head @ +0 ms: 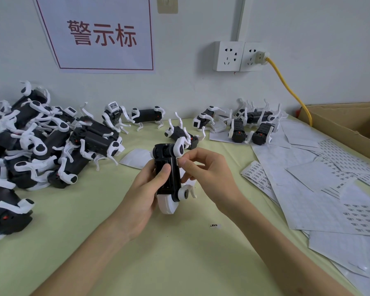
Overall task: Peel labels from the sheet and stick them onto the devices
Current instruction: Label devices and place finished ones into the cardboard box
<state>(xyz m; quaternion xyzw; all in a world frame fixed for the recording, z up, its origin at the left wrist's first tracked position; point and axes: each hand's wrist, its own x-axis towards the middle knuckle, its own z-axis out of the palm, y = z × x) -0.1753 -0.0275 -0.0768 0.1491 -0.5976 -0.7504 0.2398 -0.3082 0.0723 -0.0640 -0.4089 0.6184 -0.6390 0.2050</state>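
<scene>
My left hand [146, 191] grips a black-and-white robot-dog device [171, 174] upright above the table, thumb across its black body. My right hand [205, 169] pinches a small white label [179, 161] against the device's upper right side. Label sheets [259, 175] with rows of small printed labels lie to the right on the table. One loose label [214, 225] lies on the green table below the device.
A big heap of the same devices [36, 146] fills the left side; several more [250, 124] stand at the back. Used backing sheets [320, 206] cover the right. A cardboard box [348, 122] sits far right, a yellow cable [286, 86] runs from the wall socket.
</scene>
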